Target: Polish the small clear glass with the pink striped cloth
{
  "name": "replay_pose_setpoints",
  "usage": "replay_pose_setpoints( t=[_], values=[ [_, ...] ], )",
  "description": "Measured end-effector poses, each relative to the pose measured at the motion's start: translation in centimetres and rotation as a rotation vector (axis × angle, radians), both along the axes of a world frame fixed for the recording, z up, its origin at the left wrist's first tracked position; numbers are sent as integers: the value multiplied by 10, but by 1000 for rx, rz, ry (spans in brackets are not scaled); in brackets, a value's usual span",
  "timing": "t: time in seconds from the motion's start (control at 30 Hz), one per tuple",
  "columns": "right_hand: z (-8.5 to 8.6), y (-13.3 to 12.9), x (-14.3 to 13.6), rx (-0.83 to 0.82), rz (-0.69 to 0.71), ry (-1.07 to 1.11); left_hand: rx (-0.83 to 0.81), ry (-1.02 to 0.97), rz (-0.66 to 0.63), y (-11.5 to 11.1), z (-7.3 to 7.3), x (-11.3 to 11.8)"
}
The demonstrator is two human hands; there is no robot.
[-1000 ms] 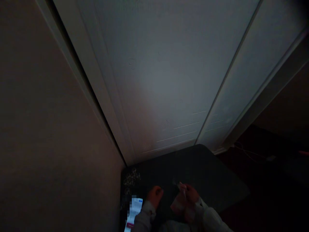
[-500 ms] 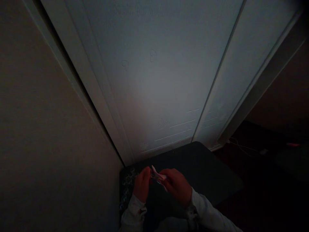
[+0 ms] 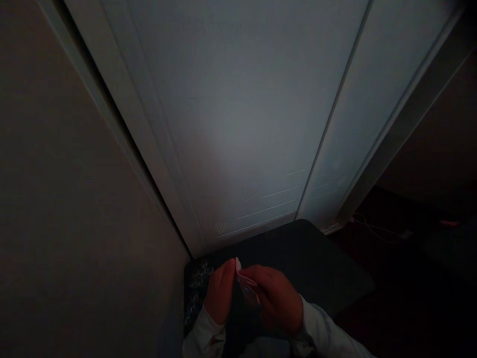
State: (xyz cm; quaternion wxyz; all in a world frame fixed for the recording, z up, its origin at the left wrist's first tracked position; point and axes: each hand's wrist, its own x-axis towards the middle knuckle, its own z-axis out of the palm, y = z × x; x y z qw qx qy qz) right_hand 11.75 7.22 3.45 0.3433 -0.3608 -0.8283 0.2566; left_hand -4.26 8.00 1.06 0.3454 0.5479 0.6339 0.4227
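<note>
A small, thin, pinkish-white folded piece (image 3: 246,286) is held between my two hands; in the dim light I cannot tell whether it is paper, cloth or plastic. Its upper left edge is pinched by my left hand (image 3: 219,291), fingers pressed together. From the other side my right hand (image 3: 278,298) grips it between thumb and fingers. Its lower part hangs between the hands, bent, with a small bluish patch. Both hands are above a dark padded surface (image 3: 294,253), and my fingers partly cover the piece.
Behind the dark surface rises a pale panel (image 3: 238,134) with embossed lines, and a brown wall (image 3: 82,199) stands close on the left. Dark patterned fabric (image 3: 197,278) lies by my left hand. A white cable (image 3: 372,228) runs along the floor at right.
My right hand has shifted slightly down and right and turned a little. The pinkish piece now hangs lower and shows more of its flat face. My left hand has hardly moved.
</note>
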Motion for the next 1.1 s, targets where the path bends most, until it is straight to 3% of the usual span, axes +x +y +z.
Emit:
replay_pose_setpoints(
  t=[0.3,0.5,0.87,1.1],
  values=[
    [12,-4,2,-243,-28,80,71,277,-110,-7,17,0],
    [13,-4,0,-478,-58,238,377,420,-27,-16,18,1],
    [-4,-4,-4,-941,205,614,961,657,15,-20,37,7],
    [-7,-10,-11,-1111,297,720,1023,636,-24,-23,39,-1]
  ],
)
